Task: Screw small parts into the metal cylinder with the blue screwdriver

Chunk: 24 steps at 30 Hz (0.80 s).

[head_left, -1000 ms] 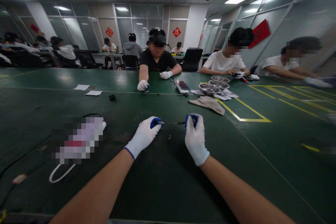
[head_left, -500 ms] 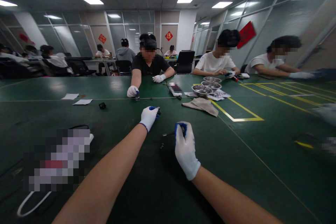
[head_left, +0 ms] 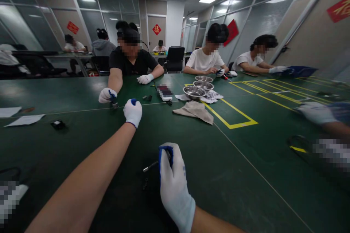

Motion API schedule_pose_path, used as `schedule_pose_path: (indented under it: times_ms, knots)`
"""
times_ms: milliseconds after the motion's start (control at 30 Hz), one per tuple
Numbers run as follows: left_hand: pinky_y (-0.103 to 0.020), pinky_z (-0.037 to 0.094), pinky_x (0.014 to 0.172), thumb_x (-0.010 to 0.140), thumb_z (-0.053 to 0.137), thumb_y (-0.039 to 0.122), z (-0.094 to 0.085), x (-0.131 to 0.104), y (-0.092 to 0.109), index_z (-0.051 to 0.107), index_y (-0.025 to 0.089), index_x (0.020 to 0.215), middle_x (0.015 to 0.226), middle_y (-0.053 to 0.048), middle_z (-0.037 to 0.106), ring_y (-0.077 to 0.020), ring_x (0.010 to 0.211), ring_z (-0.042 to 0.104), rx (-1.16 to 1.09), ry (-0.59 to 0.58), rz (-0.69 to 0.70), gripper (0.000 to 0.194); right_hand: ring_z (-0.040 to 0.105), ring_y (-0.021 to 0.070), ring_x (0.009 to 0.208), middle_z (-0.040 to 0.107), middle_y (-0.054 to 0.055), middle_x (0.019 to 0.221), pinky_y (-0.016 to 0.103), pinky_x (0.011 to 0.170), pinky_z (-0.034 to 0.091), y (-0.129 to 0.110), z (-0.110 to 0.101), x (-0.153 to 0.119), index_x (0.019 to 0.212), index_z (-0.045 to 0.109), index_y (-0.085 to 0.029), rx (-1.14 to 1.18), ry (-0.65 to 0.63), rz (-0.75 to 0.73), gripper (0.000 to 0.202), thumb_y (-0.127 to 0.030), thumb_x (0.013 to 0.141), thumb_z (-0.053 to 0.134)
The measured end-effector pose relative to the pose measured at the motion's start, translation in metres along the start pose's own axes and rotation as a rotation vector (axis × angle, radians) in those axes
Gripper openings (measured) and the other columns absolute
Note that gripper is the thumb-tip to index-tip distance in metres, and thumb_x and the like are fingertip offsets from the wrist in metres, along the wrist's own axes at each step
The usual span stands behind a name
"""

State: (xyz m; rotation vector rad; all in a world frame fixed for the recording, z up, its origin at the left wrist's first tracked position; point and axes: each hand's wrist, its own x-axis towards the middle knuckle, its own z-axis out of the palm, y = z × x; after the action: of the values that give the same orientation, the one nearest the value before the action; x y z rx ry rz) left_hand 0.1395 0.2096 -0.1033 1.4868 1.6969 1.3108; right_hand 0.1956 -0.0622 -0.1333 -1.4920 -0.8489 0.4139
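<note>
My left hand (head_left: 133, 113), in a white glove with blue palm, reaches forward over the table with its fingers curled. Its back faces me and hides whatever the fingers hold. Just right of it lie small dark parts (head_left: 147, 98). Nearer me, my right hand (head_left: 174, 185), gloved alike, is closed on a thin dark rod with a silver tip (head_left: 147, 169) that points left; the rest of the rod is inside the hand. Several small ring-shaped pieces (head_left: 145, 184), like nuts, lie on the table below that tip.
Across the green table (head_left: 218, 174), a co-worker's gloved hand (head_left: 107, 95) touches a small metal part (head_left: 114, 105). Metal bowls (head_left: 194, 91), a beige cloth (head_left: 194, 111) and a white device (head_left: 164, 93) stand ahead. A black part (head_left: 58, 124) and papers (head_left: 25, 120) lie left. Another gloved hand (head_left: 317, 113) is at right.
My view has turned right, shifting everything leftward. My left hand has moved forward and left; the dark piece seen at its fingertips is out of sight there. My right hand keeps hold of the rod.
</note>
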Motion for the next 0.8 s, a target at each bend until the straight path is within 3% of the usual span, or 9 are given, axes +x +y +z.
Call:
schedule_pose_path:
  times_ms: [100,233,400,500,633,800]
  knots:
    - [-0.058,0.026,0.124,0.088,0.068,0.031,-0.015,-0.001,-0.010,0.063,0.019,0.137,0.155,-0.019,0.050,-0.0406,0.149,0.038,0.278,-0.045,0.123,0.051,0.070,0.0302,0.098,0.073,0.012,0.106,0.046,0.091,0.055,0.002,-0.002,-0.002,0.113,0.068,-0.023,-0.003,-0.010,-0.004,0.046,-0.061,0.098,0.047]
    - [-0.067,0.023,0.122,0.094,0.052,0.052,-0.016,0.014,-0.014,0.045,0.013,0.155,0.166,-0.024,0.034,-0.0457,0.153,0.031,0.799,-0.268,0.258,0.073,0.068,0.0301,0.100,0.072,0.012,0.108,0.046,0.093,0.054,0.003,-0.002,-0.003,0.113,0.068,-0.024,-0.017,0.007,-0.009,0.045,-0.061,0.098,0.048]
    - [-0.051,0.029,0.124,0.098,0.044,0.047,-0.016,0.025,-0.016,0.052,0.010,0.150,0.160,-0.020,0.047,-0.0367,0.150,0.041,0.796,-0.412,0.360,0.065,0.068,0.0287,0.091,0.072,0.012,0.100,0.045,0.087,0.054,-0.003,-0.001,0.005,0.104,0.067,-0.023,0.001,-0.003,0.025,0.044,-0.060,0.097,0.044]
    - [-0.038,0.035,0.122,0.098,0.046,0.045,-0.027,0.017,-0.019,0.055,0.015,0.149,0.158,-0.013,0.053,-0.0292,0.146,0.049,0.760,-0.478,0.433,0.060,0.068,0.0276,0.087,0.071,0.010,0.094,0.044,0.084,0.055,-0.006,-0.002,0.010,0.099,0.066,-0.023,0.015,-0.027,0.028,0.041,-0.057,0.095,0.045]
    - [-0.031,0.039,0.119,0.097,0.048,0.043,-0.045,0.000,-0.024,0.059,0.021,0.146,0.151,-0.007,0.061,-0.0236,0.139,0.058,0.729,-0.521,0.488,0.055,0.067,0.0265,0.084,0.070,0.009,0.090,0.041,0.079,0.054,-0.007,-0.004,0.015,0.095,0.066,-0.022,0.051,-0.038,0.006,0.036,-0.053,0.093,0.048]
    - [-0.036,0.036,0.123,0.094,0.054,0.048,-0.048,-0.009,-0.025,0.041,0.012,0.158,0.162,-0.014,0.047,-0.0282,0.147,0.048,0.741,-0.508,0.509,0.074,0.067,0.0268,0.085,0.071,0.010,0.090,0.041,0.081,0.054,-0.006,-0.003,0.016,0.094,0.066,-0.022,0.065,-0.011,0.035,0.036,-0.053,0.089,0.049]
